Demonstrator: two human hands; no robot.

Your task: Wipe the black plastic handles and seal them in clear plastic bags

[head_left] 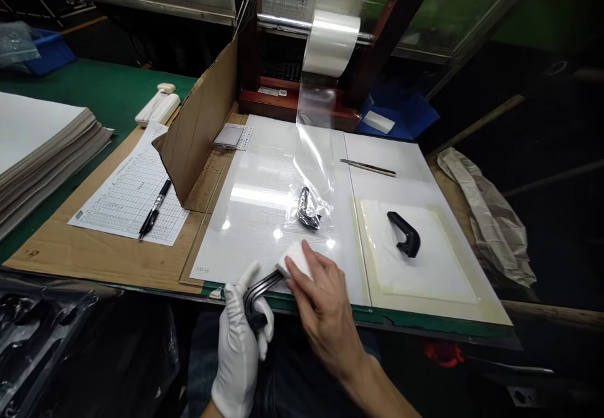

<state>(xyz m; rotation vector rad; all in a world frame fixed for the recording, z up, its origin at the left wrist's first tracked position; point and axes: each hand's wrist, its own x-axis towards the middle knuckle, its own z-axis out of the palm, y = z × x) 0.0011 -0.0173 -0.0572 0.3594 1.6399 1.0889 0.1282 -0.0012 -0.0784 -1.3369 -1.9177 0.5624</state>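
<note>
My left hand (243, 336), in a white glove, is closed round a curved black part (258, 291) at the front edge of the table. My bare right hand (323, 305) pinches a white pad (298, 259), which meets the upper end of that part. Beyond my hands, a second black part (309, 210) lies inside clear plastic film (314, 147) that hangs from a roll (331, 43). A third black part (406, 234) rests on a white taped sheet (434, 273) to the right.
Tweezers (368, 167) lie behind the third part. A cardboard divider (202, 122) stands at the left, with a pen (155, 209) on a printed form (120, 201) beside it. A paper stack (42, 147) is far left; a blue bin (406, 116) sits back right.
</note>
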